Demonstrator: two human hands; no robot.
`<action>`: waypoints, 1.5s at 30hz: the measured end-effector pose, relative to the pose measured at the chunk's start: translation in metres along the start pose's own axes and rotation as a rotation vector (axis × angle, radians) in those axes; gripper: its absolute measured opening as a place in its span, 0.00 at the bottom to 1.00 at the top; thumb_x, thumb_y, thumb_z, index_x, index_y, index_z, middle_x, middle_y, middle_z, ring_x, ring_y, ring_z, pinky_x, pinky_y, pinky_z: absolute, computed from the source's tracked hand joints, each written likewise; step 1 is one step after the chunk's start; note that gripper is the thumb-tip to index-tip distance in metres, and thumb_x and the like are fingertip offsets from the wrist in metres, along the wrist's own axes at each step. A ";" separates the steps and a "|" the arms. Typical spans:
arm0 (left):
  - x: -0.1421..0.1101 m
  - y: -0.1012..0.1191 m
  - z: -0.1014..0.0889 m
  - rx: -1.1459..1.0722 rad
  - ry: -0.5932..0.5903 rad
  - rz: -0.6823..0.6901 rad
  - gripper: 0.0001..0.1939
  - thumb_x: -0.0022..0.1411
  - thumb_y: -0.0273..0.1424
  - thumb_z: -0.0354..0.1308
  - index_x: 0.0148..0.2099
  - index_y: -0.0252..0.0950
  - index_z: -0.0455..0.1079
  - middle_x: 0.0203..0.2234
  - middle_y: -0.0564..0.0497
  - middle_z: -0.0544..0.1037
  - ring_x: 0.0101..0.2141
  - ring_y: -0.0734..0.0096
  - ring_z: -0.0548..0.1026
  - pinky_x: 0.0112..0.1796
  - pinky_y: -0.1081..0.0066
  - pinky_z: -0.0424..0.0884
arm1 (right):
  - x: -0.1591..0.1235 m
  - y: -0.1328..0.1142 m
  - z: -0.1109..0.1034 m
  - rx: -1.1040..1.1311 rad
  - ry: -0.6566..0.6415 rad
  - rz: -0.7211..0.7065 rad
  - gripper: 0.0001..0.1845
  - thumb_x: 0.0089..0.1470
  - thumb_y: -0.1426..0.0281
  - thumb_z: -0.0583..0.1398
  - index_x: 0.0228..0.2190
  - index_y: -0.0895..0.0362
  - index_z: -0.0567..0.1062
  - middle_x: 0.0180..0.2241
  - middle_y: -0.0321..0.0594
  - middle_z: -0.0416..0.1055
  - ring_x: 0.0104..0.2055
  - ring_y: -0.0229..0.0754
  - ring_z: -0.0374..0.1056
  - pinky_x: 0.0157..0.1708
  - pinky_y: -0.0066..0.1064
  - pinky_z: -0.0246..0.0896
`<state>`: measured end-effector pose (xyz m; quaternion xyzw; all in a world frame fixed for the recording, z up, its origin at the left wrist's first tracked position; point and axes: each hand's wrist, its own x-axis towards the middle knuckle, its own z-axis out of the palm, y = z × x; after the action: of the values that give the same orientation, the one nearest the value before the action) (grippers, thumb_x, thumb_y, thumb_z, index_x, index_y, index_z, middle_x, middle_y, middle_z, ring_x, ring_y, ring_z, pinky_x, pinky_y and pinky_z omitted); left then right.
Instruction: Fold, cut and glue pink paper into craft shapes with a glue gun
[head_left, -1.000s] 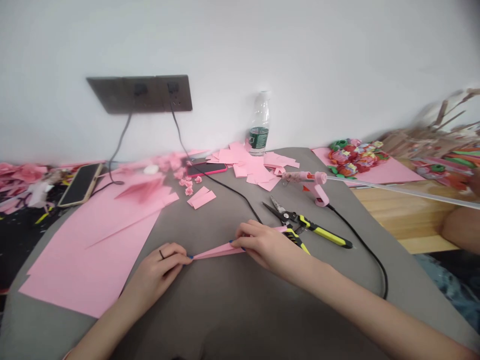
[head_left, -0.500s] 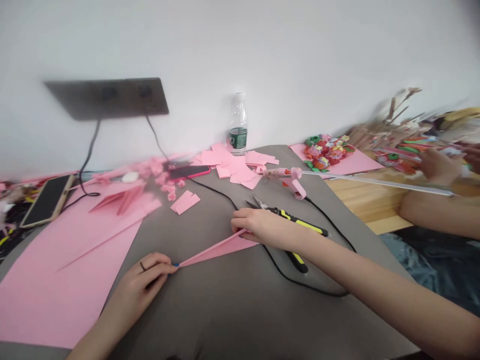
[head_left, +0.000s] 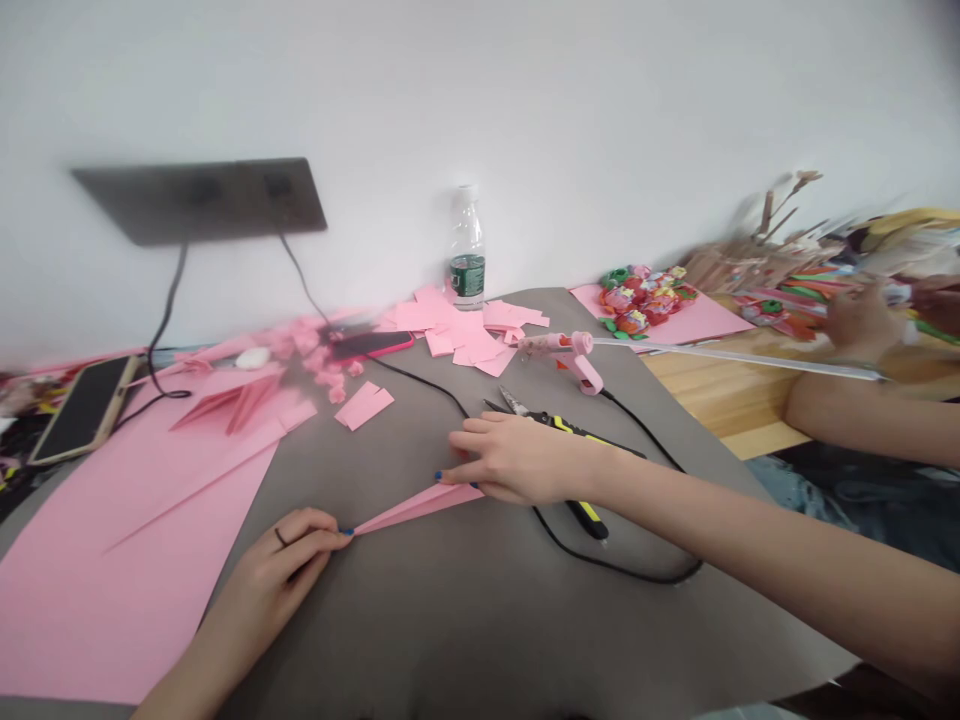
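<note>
L hand (head_left: 274, 570) is closed, pinching the narrow tip of the pink strip (head_left: 416, 508). R hand (head_left: 517, 460) is lying half-curled over the strip's wide end, fingers spread; firmness of hold cannot be told. Strip is sitting low center of frame, above gray mat (head_left: 480, 630), spanning both hands.

Risk: strip is thin; excess pull could tear it or skew its folds. Snips (head_left: 559, 425) are lying just beyond R hand, blades pointing upper left, yellow handles running under R forearm, so an arm sweep could shift them or bring blades against paper. Black cord (head_left: 615, 568) is looping nr R forearm, a possible snag. Glue gun (head_left: 577, 360) is standing upper center, nozzle aimed at loose pink squares (head_left: 465, 332); if hot, scorch risk, heat state not visible. Co-worker's hand (head_left: 862, 320) is working far right, and clear rod (head_left: 735, 355) from gun is reaching toward it, so a bump could shift gun. Large pink sheets (head_left: 112, 590) are lying lower left, phone (head_left: 371, 345) and bottle (head_left: 466, 250) behind work area.
</note>
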<state>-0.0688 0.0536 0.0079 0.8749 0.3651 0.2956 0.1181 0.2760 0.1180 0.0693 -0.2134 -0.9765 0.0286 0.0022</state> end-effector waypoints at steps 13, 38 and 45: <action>-0.001 0.004 0.002 0.020 0.016 -0.005 0.13 0.71 0.23 0.50 0.41 0.39 0.76 0.35 0.50 0.78 0.35 0.74 0.80 0.37 0.79 0.74 | -0.005 -0.036 0.020 0.230 0.155 0.195 0.20 0.65 0.84 0.51 0.48 0.57 0.78 0.43 0.46 0.74 0.42 0.44 0.67 0.41 0.34 0.62; -0.002 0.008 -0.001 0.055 -0.015 0.023 0.14 0.71 0.20 0.49 0.43 0.39 0.75 0.36 0.49 0.77 0.35 0.72 0.77 0.36 0.75 0.73 | -0.014 -0.095 0.055 0.132 0.305 0.461 0.24 0.56 0.81 0.57 0.55 0.64 0.73 0.53 0.56 0.73 0.55 0.57 0.68 0.53 0.51 0.72; -0.002 0.005 -0.003 0.045 -0.033 0.041 0.14 0.71 0.21 0.49 0.44 0.39 0.75 0.36 0.49 0.78 0.36 0.72 0.78 0.37 0.76 0.74 | -0.020 -0.094 0.059 0.170 0.298 0.482 0.23 0.61 0.77 0.55 0.57 0.60 0.72 0.56 0.51 0.72 0.58 0.54 0.67 0.58 0.49 0.69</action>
<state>-0.0690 0.0483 0.0118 0.8893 0.3518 0.2751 0.0985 0.2544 0.0213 0.0157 -0.4402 -0.8807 0.0783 0.1566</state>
